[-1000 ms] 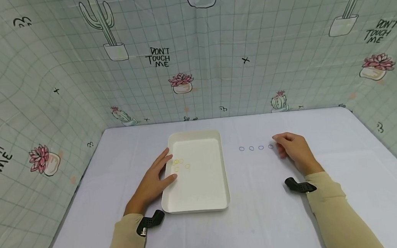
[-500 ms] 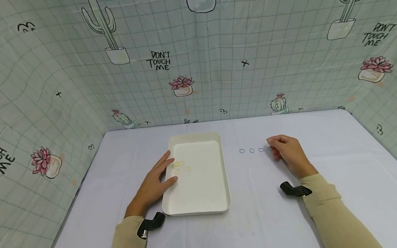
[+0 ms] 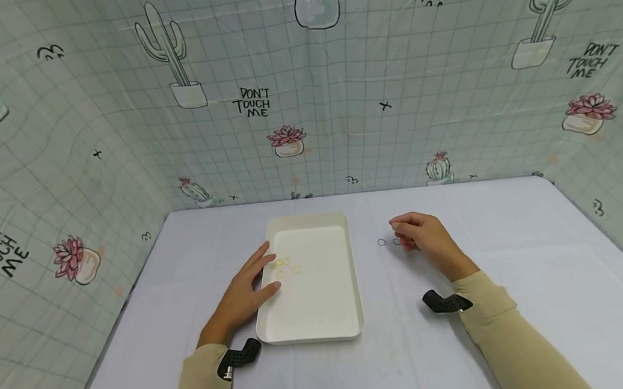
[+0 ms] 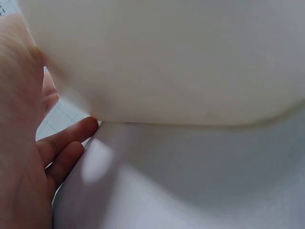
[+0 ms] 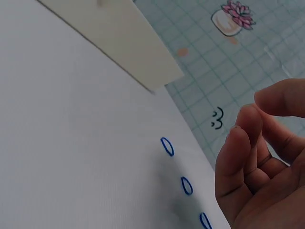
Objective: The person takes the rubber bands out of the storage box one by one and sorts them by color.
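Left hand (image 3: 242, 293), fingers spread, rests against the left rim of the white tray (image 3: 345, 288) at mid-table. Right hand (image 3: 423, 241), fingers loosely curled and holding nothing, hovers over the blue rings (image 3: 382, 242) right of the tray.

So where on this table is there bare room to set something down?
Bare cloth lies right of the right hand out to the table edge, and behind the white tray. It is crowded between tray and right hand, where the blue rings lie.
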Tool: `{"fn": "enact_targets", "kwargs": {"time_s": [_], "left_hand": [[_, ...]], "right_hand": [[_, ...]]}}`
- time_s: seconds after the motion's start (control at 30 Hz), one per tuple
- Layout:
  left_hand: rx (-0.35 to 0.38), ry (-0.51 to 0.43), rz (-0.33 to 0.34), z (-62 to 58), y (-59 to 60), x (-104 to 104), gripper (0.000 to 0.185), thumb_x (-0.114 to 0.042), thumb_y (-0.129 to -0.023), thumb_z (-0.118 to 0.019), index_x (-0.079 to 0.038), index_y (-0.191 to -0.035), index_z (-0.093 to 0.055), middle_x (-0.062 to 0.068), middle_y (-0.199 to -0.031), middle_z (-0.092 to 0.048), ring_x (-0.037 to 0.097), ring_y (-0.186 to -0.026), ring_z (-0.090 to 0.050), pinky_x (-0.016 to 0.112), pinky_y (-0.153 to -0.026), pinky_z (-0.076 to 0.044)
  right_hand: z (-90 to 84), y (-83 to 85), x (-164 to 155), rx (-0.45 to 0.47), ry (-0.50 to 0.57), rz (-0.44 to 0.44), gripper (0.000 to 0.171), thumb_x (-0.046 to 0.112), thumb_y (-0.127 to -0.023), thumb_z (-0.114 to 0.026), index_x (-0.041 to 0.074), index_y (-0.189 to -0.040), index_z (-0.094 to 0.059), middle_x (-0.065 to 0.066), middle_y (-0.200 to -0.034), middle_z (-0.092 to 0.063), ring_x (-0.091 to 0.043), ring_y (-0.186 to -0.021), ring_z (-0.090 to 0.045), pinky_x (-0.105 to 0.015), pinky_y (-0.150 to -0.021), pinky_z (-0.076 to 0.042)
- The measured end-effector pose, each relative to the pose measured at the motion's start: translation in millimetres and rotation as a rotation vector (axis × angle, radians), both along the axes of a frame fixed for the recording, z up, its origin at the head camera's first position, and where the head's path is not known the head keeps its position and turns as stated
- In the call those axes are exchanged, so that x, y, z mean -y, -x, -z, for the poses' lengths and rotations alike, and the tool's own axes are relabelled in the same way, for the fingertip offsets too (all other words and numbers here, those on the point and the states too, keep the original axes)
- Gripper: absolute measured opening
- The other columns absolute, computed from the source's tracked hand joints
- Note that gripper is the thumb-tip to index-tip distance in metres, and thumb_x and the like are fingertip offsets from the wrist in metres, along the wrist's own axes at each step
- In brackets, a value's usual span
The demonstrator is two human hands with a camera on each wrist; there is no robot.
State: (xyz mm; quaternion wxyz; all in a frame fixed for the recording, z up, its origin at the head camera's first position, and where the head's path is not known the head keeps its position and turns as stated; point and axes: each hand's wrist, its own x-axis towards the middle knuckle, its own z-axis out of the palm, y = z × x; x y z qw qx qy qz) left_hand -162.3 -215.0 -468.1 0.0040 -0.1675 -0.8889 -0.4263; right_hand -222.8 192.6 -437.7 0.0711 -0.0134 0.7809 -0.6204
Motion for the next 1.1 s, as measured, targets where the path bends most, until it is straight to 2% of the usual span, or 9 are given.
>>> {"fn": "enact_targets", "kwargs": {"time_s": [0.27,0.5,0.77,0.93,1.1], "left_hand": [[-0.005,-0.013,-0.002,0.2,-1.4,1.0,0.065,-0.027,-0.091,-0.073,-0.011,-0.149,-0.049,-0.006,-0.165,-0.024,0.025,-0.151,-0.02,0.057,-0.116,-0.022],[0.007,-0.014,-0.011,-0.7,-1.7,0.5,0.064,-0.027,-0.091,-0.072,-0.012,-0.149,-0.049,-0.008,-0.164,-0.024,0.024,-0.151,-0.02,0.056,-0.117,-0.022],[0.022,-0.016,-0.006,0.1,-1.0,0.6,0.065,-0.028,-0.093,-0.071,-0.012,-0.151,-0.047,-0.009,-0.165,-0.022,0.023,-0.151,-0.019,0.055,-0.117,-0.021],[0.008,-0.017,0.006,1.5,0.3,2.9,0.065,-0.028,-0.094,-0.07,-0.01,-0.151,-0.046,-0.01,-0.164,-0.022,0.022,-0.151,-0.019,0.054,-0.117,-0.022],[0.012,-0.012,0.007,0.6,0.8,2.4,0.065,-0.031,-0.093,-0.071,-0.012,-0.151,-0.047,-0.012,-0.164,-0.022,0.021,-0.151,-0.019,0.054,-0.117,-0.022]], "right_hand": [[-0.8,7.2,30.1,0.001,0.031,-0.053,0.041,0.025,-0.099,-0.065,-0.008,-0.123,-0.062,-0.018,-0.097,-0.062,-0.017,-0.077,-0.059,-0.027,-0.069,-0.055],[-5.7,9.6,53.3,0.007,0.036,-0.13,0.037,0.019,-0.096,-0.067,-0.006,-0.122,-0.064,-0.026,-0.1,-0.061,-0.024,-0.078,-0.058,-0.031,-0.07,-0.054],[-13.2,16.5,72.9,-0.028,-0.005,-0.216,0.038,0.02,-0.094,-0.069,-0.004,-0.123,-0.065,-0.02,-0.1,-0.062,-0.03,-0.085,-0.059,-0.035,-0.074,-0.054],[-13.7,20.9,86.4,-0.012,0.018,-0.244,0.038,0.017,-0.093,-0.069,-0.005,-0.124,-0.064,-0.014,-0.098,-0.062,-0.027,-0.086,-0.06,-0.035,-0.075,-0.054],[-13.2,22.7,98.3,-0.004,-0.005,-0.256,0.037,0.016,-0.093,-0.068,-0.004,-0.124,-0.064,-0.012,-0.098,-0.064,-0.026,-0.087,-0.06,-0.035,-0.074,-0.053]]}}
